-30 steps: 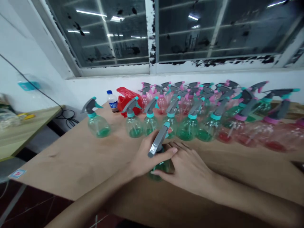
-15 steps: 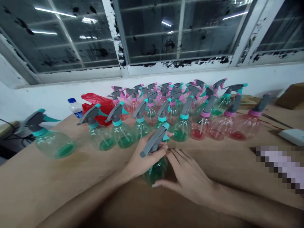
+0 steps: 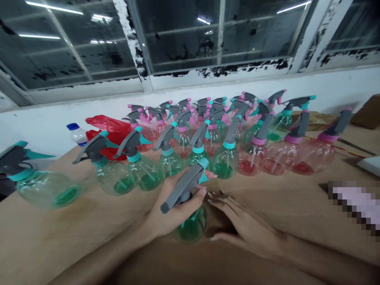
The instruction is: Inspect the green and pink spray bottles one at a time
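My left hand (image 3: 175, 206) is wrapped around the neck of a green spray bottle (image 3: 192, 225), just below its grey trigger head with a teal nozzle. The bottle is upright on the table, and the fingers partly hide its neck. To its right, my right hand (image 3: 246, 221) is apart from the bottle with nothing in it, its thumb spread from the fingers. Just beyond the hands stands a row of similar spray bottles, among them a green one with a teal collar (image 3: 225, 164) and a red one with a pink collar (image 3: 252, 162).
Several more pink and green spray bottles crowd the back of the table (image 3: 118, 245) by the wall. A single green bottle (image 3: 49, 190) stands at far left. Behind are a red plastic bag (image 3: 108, 126), a blue-capped bottle (image 3: 76, 133) and a brown box (image 3: 366, 113). A blurred-out item lies at right.
My right hand has come away from the green bottle and moved right. My left hand keeps its grip on the bottle's neck. The view has shifted slightly.
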